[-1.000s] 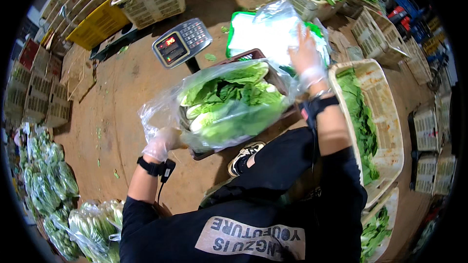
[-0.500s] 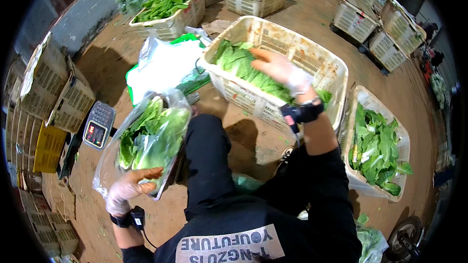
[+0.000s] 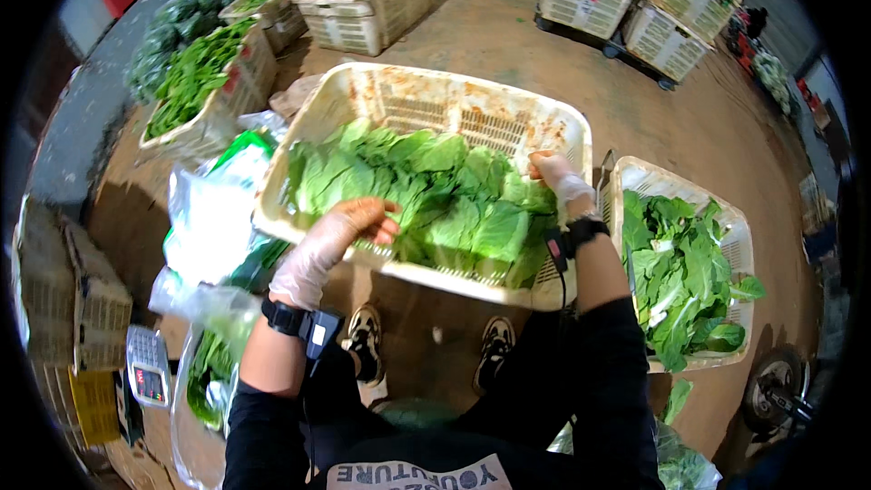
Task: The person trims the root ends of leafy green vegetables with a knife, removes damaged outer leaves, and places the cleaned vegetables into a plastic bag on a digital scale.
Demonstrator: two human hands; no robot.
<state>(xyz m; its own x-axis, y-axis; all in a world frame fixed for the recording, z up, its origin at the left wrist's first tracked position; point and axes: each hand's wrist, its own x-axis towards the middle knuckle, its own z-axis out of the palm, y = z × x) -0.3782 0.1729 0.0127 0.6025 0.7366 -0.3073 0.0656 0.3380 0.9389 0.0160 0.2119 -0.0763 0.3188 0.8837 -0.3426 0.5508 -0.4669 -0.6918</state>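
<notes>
A white, rust-stained crate (image 3: 313, 100) stands before me, its floor covered with leafy green heads (image 3: 445, 191) lying side by side. My left hand (image 3: 349, 220), in a clear glove, hovers over the crate's near left rim, its thumb and fingers apart and holding nothing. At the right end of the crate, my gloved right hand (image 3: 555, 177) is closed, its fingers curled beside the leaves; whatever lies within them is hidden. Down by my left forearm, greens (image 3: 210, 372) sit in a clear plastic bag (image 3: 186, 436), partly covered by my sleeve.
To the right stands a smaller crate of loose greens (image 3: 685, 277). White and green plastic packaging (image 3: 213, 227) lies left of the main crate, near a digital scale display (image 3: 148, 367). Farther off are a crate (image 3: 363, 18), stacked crates on a trolley (image 3: 590, 4) and a wheel (image 3: 776, 381).
My left hand has left the bagged greens and come to the crate's near rim. My right hand has shifted to the crate's right end and curled. The view has turned left to right.
</notes>
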